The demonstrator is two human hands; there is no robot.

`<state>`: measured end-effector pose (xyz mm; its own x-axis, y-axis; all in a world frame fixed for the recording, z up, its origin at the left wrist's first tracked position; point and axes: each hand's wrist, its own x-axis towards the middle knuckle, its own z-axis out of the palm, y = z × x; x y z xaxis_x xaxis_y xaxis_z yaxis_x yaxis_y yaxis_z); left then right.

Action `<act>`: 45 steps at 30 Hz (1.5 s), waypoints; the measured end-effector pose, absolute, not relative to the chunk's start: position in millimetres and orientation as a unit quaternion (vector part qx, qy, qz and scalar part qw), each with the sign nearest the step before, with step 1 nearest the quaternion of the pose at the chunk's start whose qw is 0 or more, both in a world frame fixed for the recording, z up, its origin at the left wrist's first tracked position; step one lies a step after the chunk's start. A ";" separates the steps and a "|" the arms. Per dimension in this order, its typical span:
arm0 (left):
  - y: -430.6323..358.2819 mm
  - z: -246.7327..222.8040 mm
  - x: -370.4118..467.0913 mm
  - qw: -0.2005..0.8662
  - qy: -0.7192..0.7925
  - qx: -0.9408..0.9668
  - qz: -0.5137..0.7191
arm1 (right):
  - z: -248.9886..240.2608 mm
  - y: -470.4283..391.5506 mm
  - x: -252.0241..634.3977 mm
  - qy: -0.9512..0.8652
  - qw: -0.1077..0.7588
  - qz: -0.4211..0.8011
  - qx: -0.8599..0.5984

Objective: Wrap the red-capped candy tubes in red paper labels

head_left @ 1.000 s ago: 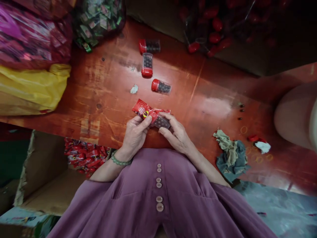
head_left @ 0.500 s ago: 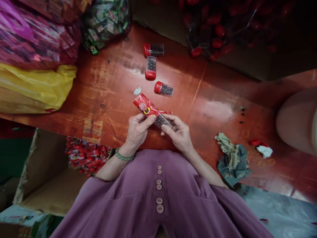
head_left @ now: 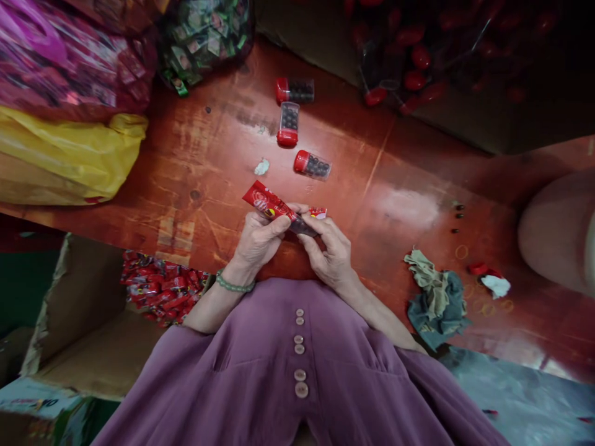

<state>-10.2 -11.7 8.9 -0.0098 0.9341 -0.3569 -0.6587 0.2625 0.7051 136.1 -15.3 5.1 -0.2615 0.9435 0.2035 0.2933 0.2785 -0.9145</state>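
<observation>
A red printed plastic sleeve (head_left: 268,202) is held tilted at the table's front edge, partly over a clear tube of dark balls (head_left: 303,227). My left hand (head_left: 261,238), with a green bead bracelet at the wrist, grips the sleeve, thumb on top. At the tube's lower end, my right hand (head_left: 329,246) pinches it between thumb and fingers. Part of the tube is covered by my fingers. Just behind the right fingers shows a small red and white printed piece (head_left: 318,212). Farther back lie three red-capped tubes of dark balls, the closest one (head_left: 312,165) beyond my hands.
At the left stand a yellow bag (head_left: 69,161) and a bag of green packets (head_left: 204,43). Below the table edge, a cardboard box (head_left: 83,322) holds red packets. To the right are a crumpled rag (head_left: 437,297), rubber bands, loose dark balls and a pale bucket (head_left: 558,229).
The sleeve and tube have turned in my hands, so the sleeve's face is less visible and its free end sits slightly lower and left. My right fingers have shifted over the tube.
</observation>
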 end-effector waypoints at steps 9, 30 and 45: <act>-8.9 12.2 -11.3 0.682 0.437 0.187 0.556 | 12.9 -11.8 128.5 -0.505 0.370 0.616 -0.478; -3.1 11.3 -5.7 0.665 0.452 0.148 0.576 | 5.5 -5.8 127.9 -0.598 0.364 0.510 -0.500; -0.1 1.2 -6.0 0.612 0.501 0.148 0.594 | -1.1 -4.5 128.9 -0.605 0.358 0.497 -0.509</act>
